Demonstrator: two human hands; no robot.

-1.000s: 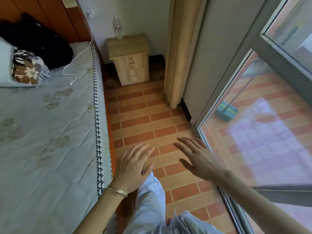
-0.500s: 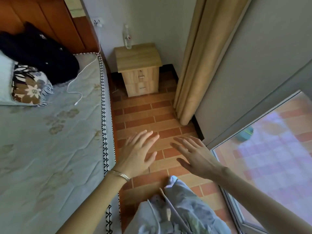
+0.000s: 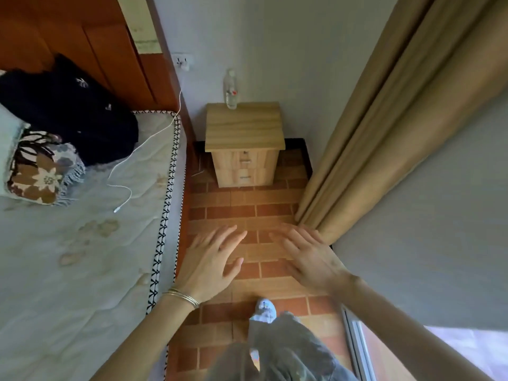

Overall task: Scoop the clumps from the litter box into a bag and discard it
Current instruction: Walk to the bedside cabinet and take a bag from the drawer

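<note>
Blurred fingertips [image 3: 279, 237] on both hands [image 3: 210, 261] [image 3: 313, 259].

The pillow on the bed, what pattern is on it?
Brown and cream flowers with dark lines, on the pillow, seen in the head view.

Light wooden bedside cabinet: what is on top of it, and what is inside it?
A clear plastic bottle stands on the light wooden bedside cabinet, at its back edge. Both drawers are closed, so their contents are hidden.

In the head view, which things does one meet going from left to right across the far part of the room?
Flowered pillow → white cable → wooden nightstand → beige curtain.
</note>
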